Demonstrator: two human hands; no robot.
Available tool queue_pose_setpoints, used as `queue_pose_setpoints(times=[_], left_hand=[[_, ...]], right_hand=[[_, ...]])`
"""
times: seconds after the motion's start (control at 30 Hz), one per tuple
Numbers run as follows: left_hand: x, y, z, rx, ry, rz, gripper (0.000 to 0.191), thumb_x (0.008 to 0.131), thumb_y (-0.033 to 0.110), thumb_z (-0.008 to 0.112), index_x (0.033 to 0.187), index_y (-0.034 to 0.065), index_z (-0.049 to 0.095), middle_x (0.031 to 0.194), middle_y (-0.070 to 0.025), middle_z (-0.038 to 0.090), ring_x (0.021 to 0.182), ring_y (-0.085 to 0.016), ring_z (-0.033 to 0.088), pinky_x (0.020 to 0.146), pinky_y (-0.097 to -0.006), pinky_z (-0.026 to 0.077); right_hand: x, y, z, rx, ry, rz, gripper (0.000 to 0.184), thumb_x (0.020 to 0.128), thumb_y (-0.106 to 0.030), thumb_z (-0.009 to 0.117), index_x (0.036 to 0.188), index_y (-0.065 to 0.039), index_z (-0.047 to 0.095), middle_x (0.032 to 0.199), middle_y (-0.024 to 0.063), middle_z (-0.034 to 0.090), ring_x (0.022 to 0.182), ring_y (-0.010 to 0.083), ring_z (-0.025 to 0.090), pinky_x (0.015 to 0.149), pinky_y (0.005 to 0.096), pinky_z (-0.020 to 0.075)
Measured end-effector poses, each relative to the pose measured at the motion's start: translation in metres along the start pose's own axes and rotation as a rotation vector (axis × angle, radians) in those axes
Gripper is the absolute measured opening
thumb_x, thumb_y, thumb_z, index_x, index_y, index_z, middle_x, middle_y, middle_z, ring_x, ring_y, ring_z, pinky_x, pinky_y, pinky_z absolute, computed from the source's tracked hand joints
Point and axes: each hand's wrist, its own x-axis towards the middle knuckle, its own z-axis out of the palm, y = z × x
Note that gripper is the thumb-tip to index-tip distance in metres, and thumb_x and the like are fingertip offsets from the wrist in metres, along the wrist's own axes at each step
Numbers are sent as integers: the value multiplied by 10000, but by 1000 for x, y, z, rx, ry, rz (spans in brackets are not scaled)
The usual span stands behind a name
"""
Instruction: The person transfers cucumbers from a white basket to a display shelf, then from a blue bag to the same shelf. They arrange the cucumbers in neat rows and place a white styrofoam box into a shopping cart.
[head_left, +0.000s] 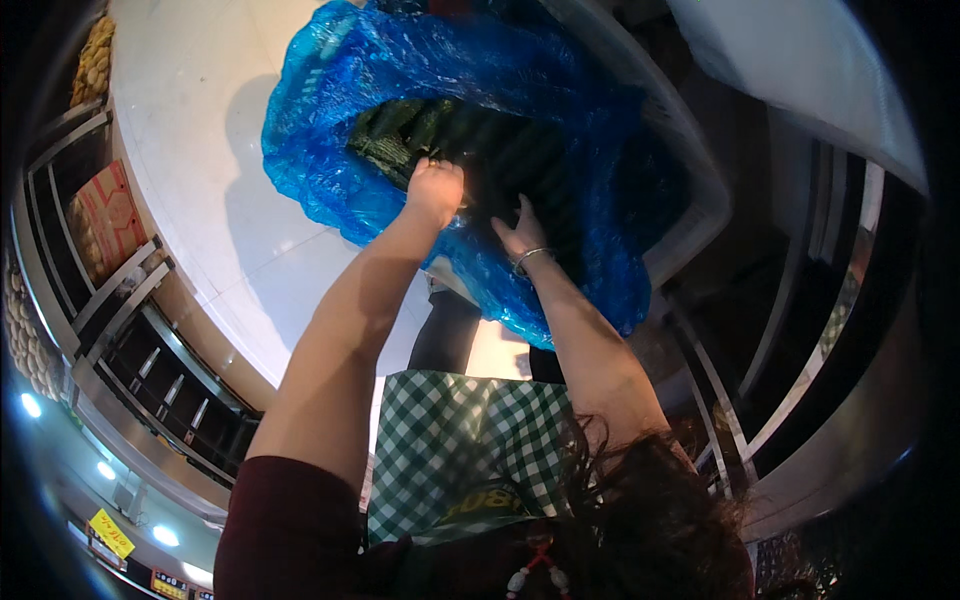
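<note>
A blue plastic bag (330, 172) lines a pale plastic crate (716, 202), its mouth spread wide. Dark green, ridged vegetables, perhaps cucumbers (397, 120), lie inside; the right part is in deep shade. My left hand (437, 187) reaches in over the near left part of the bag's opening, fingers curled down at the vegetables; whether it grips one cannot be told. To its right, my right hand (523, 231), with a bangle at the wrist, is over the near side of the opening, thumb and fingers apart, with nothing visible in it.
Metal racks (120, 292) stand along the left, with a printed cardboard box (112, 217) and netted round produce (94, 64). More metal shelving (817, 352) is at the right. Pale floor tiles (247, 187) lie left of the crate. A checked apron (450, 450) hangs before me.
</note>
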Motion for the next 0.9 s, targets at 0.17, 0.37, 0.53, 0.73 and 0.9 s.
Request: queue_pose_setpoints(times=[0.17, 0.37, 0.53, 0.73, 0.9], left_hand=[[0, -15, 8, 181, 66, 63, 354, 873, 131, 435, 1206, 91, 547, 1165, -69, 574, 1107, -215, 530, 1038, -375, 317], [1, -15, 11, 405, 136, 139, 230, 828, 159, 511, 1015, 146, 645, 970, -29, 606, 983, -196, 542, 881, -357, 365], [-31, -19, -11, 418, 142, 237, 169, 823, 145, 536, 903, 145, 685, 897, -37, 646, 973, -208, 574, 849, -361, 377], [-81, -39, -86, 315, 232, 465, 127, 767, 136, 546, 849, 126, 642, 915, -46, 610, 953, -222, 576, 802, -355, 430], [-136, -23, -173, -175, 272, 626, 176, 737, 87, 607, 905, 34, 619, 963, -125, 635, 942, -320, 607, 789, -421, 494]], right_hand=[[-33, -11, -13, -231, 45, -141, 670, 796, -272, 693, 1370, -79, 407, 1380, 194, 441, 1271, 367, 420, 1064, 393, 354], [-77, -1, -65, -9, 135, -19, 565, 756, -197, 705, 1277, -97, 512, 1399, 181, 394, 1247, 362, 427, 1049, 397, 368], [-104, 41, -85, 192, 202, -89, 390, 749, -190, 731, 1097, -78, 595, 1044, 163, 646, 995, 318, 614, 887, 349, 473], [-161, 59, -101, 322, 324, -199, 366, 741, -148, 751, 1079, -86, 624, 992, 126, 654, 917, 208, 639, 793, 289, 498], [-229, 49, -127, 924, 357, -424, 361, 770, -61, 729, 1110, -55, 610, 1048, 49, 648, 937, 159, 621, 837, 282, 504]])
